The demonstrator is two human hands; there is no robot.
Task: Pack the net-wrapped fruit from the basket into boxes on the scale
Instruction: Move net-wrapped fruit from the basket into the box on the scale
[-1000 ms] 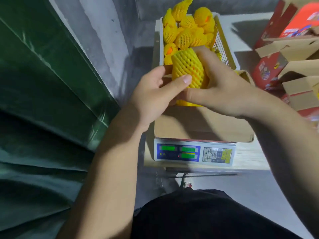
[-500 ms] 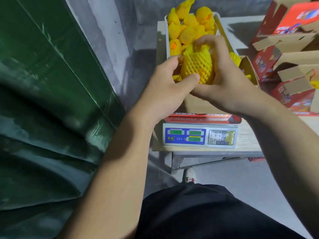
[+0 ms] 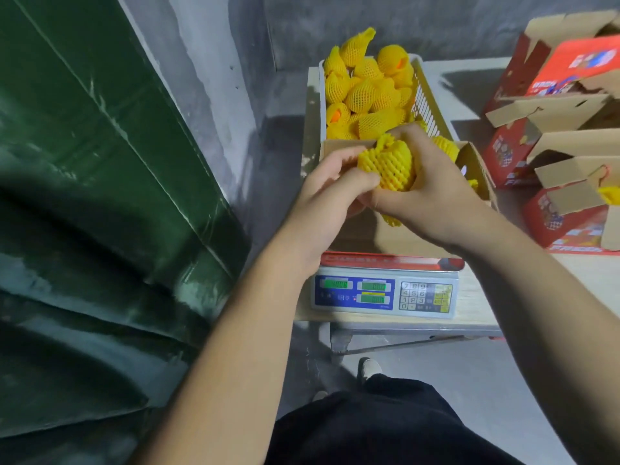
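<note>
Both hands on one wrapped fruit, right above the open box.

Your left hand [image 3: 330, 187] and right hand [image 3: 426, 193] are both curled around the same net-wrapped fruit [image 3: 385, 164], thumbs pressed into the yellow mesh — it hangs over the cardboard box [image 3: 476, 169] that sits on the scale [image 3: 385, 293], with the full basket [image 3: 427, 99] just behind. The net looks bunched and loose at the top; if you drop the fruit in carelessly the sleeve may slide off. Press too hard and you could bruise it — or lean on the box and spoil the weight reading.
</note>
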